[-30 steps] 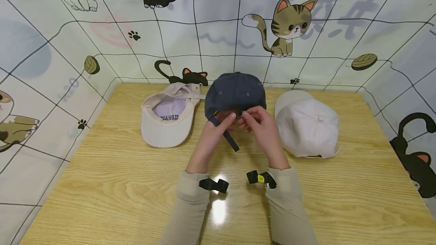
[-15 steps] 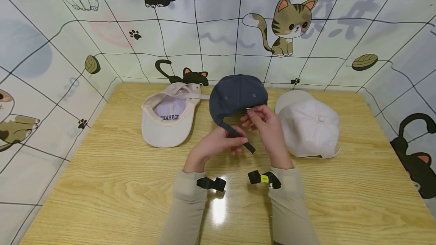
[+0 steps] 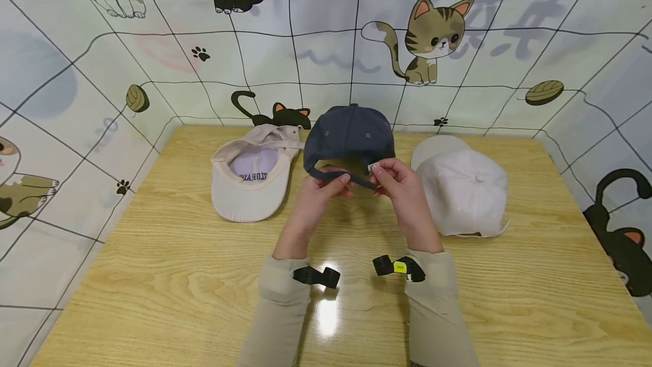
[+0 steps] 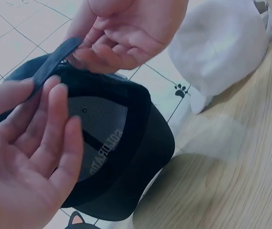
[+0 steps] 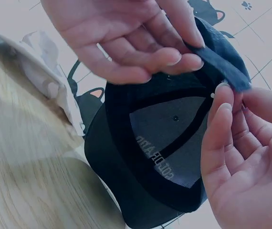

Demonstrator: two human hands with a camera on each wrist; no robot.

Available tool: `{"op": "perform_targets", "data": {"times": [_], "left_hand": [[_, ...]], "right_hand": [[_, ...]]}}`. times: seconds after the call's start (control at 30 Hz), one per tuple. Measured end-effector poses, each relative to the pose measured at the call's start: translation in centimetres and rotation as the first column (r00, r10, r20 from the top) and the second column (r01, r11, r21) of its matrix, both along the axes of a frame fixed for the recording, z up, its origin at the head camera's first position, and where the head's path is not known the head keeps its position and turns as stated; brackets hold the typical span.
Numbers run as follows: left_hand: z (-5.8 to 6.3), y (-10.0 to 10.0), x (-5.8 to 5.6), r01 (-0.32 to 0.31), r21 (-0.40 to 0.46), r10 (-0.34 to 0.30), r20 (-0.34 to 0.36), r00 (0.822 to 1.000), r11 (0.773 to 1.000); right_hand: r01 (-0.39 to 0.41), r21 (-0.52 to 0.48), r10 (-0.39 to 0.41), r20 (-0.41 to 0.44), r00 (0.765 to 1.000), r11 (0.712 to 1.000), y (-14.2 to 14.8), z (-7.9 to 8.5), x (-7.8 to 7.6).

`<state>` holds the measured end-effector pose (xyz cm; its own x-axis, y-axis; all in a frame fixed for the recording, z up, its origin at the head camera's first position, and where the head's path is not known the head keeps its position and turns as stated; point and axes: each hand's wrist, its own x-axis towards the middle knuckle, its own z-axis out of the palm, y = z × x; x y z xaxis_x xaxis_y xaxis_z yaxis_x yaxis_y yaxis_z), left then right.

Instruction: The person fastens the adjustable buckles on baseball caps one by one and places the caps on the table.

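Observation:
A navy baseball cap (image 3: 351,132) is held with its back opening toward me in the head view; its brim and the lettering inside show in the left wrist view. From its left side runs a loose navy strap (image 3: 363,181), which my left hand (image 3: 317,200) pinches between thumb and fingers. My right hand (image 3: 407,194) pinches a small metal buckle (image 3: 372,167) on the short tab at the opening's right side. The strap's free end (image 5: 243,85) reaches the right fingertips; whether it enters the buckle is hidden.
On the left of the table (image 3: 178,276) lies a pale cap (image 3: 249,203) with its lilac inside upward. A white cap (image 3: 466,186) rests to the right, close to my right hand. Cat-print cloth (image 3: 326,55) stands behind and along both sides.
My left hand dropped to the strap's free end, then rose again, bringing the strap across the opening toward the right hand. The right hand keeps the buckle and has shifted slightly right.

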<state>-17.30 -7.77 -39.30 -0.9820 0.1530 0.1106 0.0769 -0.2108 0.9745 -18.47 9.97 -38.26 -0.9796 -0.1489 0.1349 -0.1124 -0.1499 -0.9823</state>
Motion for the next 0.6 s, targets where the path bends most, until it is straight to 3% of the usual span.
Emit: {"op": "perform_targets", "data": {"times": [0.27, 0.43, 0.6], "left_hand": [[0.1, 0.5, 0.0, -0.105, 0.107, 0.107, -0.01, 0.994, 0.989], [0.3, 1.1, 0.1, -0.188, 0.113, 0.187, 0.019, 0.982, 0.976], [0.4, 2.1, 0.2, -0.2, 0.135, 0.199, 0.022, 0.98, 0.97]], "right_hand": [[-0.008, 0.059, 0.009, -0.029, 1.0, 0.998, -0.1, 0.0, 0.2], [-0.065, 0.014, 0.065, -0.034, 0.997, 0.998, -0.1, 0.0, 0.3], [-0.099, -0.003, 0.099, -0.028, 0.995, 0.995, -0.3, 0.6, 0.6]]}}
